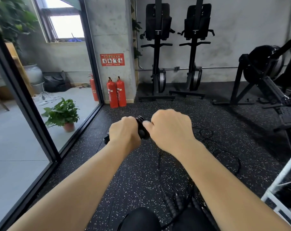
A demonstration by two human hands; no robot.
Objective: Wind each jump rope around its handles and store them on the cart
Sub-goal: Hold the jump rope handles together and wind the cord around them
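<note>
My left hand (124,130) grips a pair of black jump-rope handles (142,129) held out in front of me, with several turns of black cord wound round their upper end. My right hand (169,129) is curled just right of the handles and pinches the cord against them. The loose cord (159,164) hangs from my right hand to the floor and loops off to the right. More black handles (170,204) with their cords lie on the floor near my knees. A corner of the white cart (281,180) shows at the right edge.
Speckled black rubber flooring (133,172) lies underfoot. Two red fire extinguishers (116,92) stand at a concrete pillar ahead. A glass partition (41,122) runs along the left, with a potted plant (63,114) behind it. Black gym machines (158,52) line the back wall and right side.
</note>
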